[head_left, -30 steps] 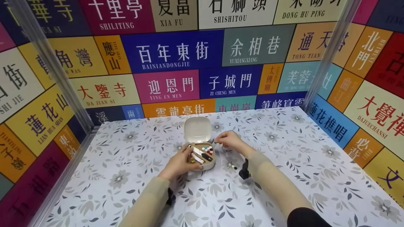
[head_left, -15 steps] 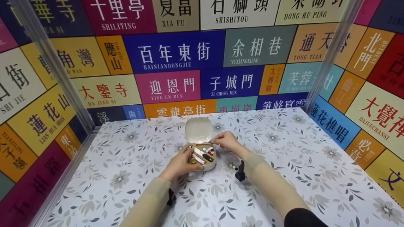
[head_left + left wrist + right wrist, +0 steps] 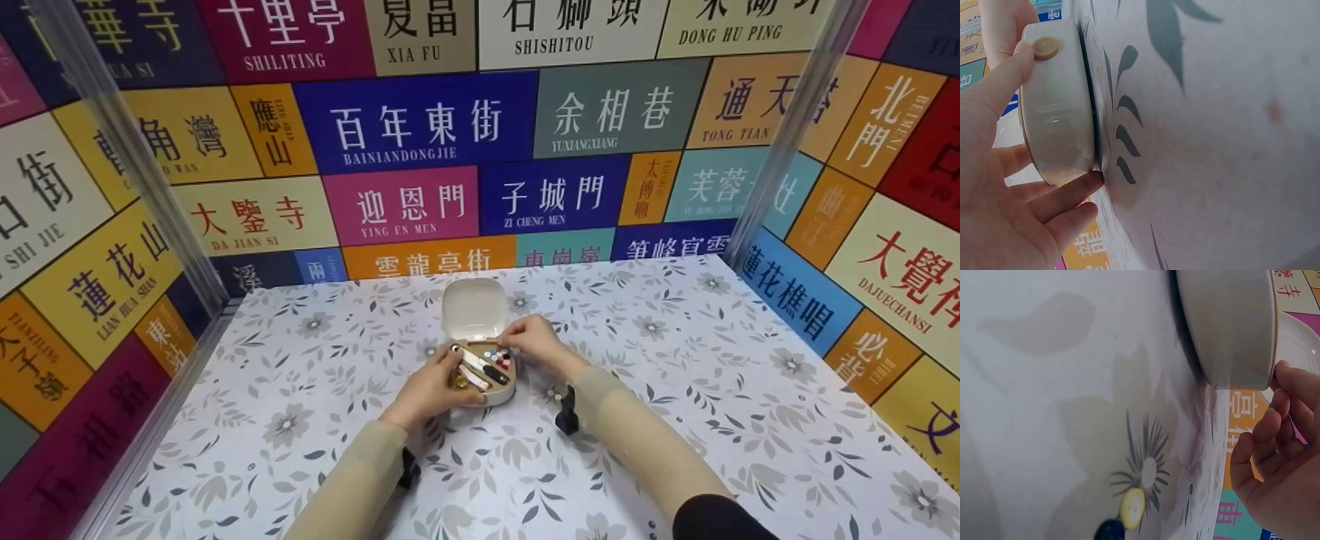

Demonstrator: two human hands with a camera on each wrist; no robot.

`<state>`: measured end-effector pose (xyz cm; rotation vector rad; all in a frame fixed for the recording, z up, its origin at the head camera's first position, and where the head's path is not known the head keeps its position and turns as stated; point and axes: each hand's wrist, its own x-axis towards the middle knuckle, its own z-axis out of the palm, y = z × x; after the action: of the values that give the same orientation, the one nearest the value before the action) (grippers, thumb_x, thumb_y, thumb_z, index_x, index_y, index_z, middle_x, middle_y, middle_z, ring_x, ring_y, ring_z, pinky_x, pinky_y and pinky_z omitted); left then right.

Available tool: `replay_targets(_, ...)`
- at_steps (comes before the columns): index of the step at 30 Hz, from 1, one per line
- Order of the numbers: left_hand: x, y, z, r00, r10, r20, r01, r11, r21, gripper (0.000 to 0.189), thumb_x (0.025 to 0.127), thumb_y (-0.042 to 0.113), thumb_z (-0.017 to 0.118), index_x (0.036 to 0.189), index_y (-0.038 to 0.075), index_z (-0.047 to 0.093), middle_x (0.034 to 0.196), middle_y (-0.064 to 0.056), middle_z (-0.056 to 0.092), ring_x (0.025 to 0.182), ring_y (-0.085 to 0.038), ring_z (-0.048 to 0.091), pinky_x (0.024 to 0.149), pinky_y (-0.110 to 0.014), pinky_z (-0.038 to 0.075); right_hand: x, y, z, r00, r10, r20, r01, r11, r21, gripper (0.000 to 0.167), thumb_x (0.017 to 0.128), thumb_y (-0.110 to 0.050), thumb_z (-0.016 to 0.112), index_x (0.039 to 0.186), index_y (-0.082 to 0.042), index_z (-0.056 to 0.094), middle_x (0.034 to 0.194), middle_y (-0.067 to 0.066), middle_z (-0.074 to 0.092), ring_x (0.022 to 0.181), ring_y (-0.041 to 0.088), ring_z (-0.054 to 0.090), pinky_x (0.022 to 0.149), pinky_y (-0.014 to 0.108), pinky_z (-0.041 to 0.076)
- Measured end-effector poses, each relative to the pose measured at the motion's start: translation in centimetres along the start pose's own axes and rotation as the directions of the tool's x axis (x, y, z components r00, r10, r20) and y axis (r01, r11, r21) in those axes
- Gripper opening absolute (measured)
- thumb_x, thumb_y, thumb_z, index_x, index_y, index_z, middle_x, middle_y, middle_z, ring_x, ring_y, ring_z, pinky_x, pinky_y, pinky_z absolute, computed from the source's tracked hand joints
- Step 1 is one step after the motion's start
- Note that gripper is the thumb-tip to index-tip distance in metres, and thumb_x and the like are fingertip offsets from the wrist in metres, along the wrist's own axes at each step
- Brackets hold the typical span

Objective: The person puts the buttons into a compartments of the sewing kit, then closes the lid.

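Note:
A cream sewing box (image 3: 501, 394) stands on the table with its lid (image 3: 474, 309) raised. My left hand (image 3: 429, 390) grips its left side, thumb by the tan round latch (image 3: 1045, 48) and other fingers spread along the wall and underside. Inside lie small coloured buttons (image 3: 501, 356), a white tool with a black end (image 3: 491, 373) and a round gold piece (image 3: 460, 382). At the box's back right rim, my right hand (image 3: 537, 337) pinches a small dark button, mostly hidden between thumb and forefinger (image 3: 1296, 382).
A yellow button (image 3: 1132, 508) and a dark blue one (image 3: 1109, 531) lie on the floral tablecloth (image 3: 360, 480), right of the box. Printed panels (image 3: 420, 124) wall in the table at the back and sides, with clear corner posts.
My right hand has moved left, from beside the box to its back right rim, with the small dark button. The left hand keeps its hold on the box.

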<state>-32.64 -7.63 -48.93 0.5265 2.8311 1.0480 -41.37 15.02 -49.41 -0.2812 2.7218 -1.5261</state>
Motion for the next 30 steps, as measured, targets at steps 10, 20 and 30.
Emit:
replay_targets(10,-0.05,-0.2,-0.01,1.0,0.018,-0.014,-0.018,1.0,-0.001,0.098,0.072,0.052,0.081,0.149,0.01,0.038,0.158,-0.015,0.023,0.137,-0.038,0.033,0.111,-0.049,0.028,-0.34,-0.08,0.77,0.995,-0.097,-0.005,0.097,0.993,-0.066,0.005,0.078,-0.012,0.078,0.076,-0.007,0.077,0.069,-0.002,0.07,0.065,0.01,0.059,0.066,0.024,0.05)
replay_targets(20,-0.09,-0.28,0.09,1.0,0.008,-0.016,-0.009,1.0,-0.018,0.098,0.071,0.053,0.081,0.149,0.012,0.038,0.158,-0.014,0.022,0.137,-0.039,0.033,0.111,-0.051,0.027,-0.37,0.07,0.86,0.995,-0.097,-0.024,0.096,0.995,-0.035,0.005,0.076,-0.01,0.079,0.076,-0.006,0.076,0.069,-0.001,0.07,0.062,0.01,0.059,0.061,0.023,0.05)
replay_targets(30,-0.09,-0.27,0.15,1.0,0.019,-0.02,-0.018,1.0,0.008,0.098,0.072,0.054,0.08,0.149,0.01,0.039,0.158,-0.014,0.022,0.136,-0.039,0.033,0.11,-0.05,0.029,-0.22,0.1,0.82,0.996,-0.084,-0.031,0.083,0.996,-0.024,0.008,0.074,-0.011,0.081,0.075,-0.007,0.075,0.068,-0.002,0.068,0.06,0.01,0.059,0.059,0.023,0.05)
